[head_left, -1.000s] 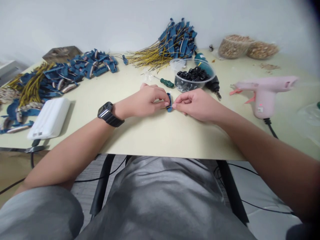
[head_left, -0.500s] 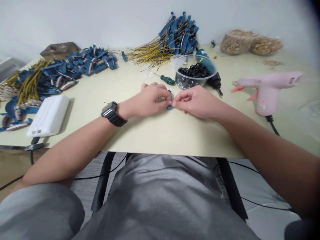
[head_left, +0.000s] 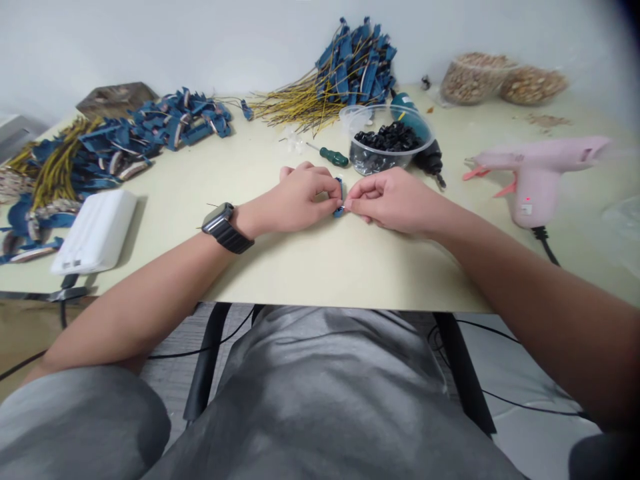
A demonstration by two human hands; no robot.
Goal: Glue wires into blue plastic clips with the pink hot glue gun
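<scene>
My left hand (head_left: 307,198), with a dark watch on its wrist, is closed on a small blue plastic part (head_left: 339,212) over the table. Its fingers cover much of that part. My right hand (head_left: 393,202) meets it from the right, thumb and forefinger pinched together at the part's edge. Something tiny and pale shows at those fingertips, too small to name. Just beyond the hands lie a green-handled screwdriver (head_left: 333,157) and a clear tub (head_left: 365,162) of small black pieces (head_left: 387,138).
A pink glue gun (head_left: 537,170) stands at the right, its cord over the table. Behind the tub lies a green power driver (head_left: 430,157). Blue parts with yellow wires (head_left: 355,67) are piled at the back and left. A white power bank (head_left: 95,230) lies left; bags of beige pieces (head_left: 477,80) sit back right.
The view has shifted very slightly. Both hands keep nearly the same pose at the blue part; a small pale spot now shows at the right fingertips.
</scene>
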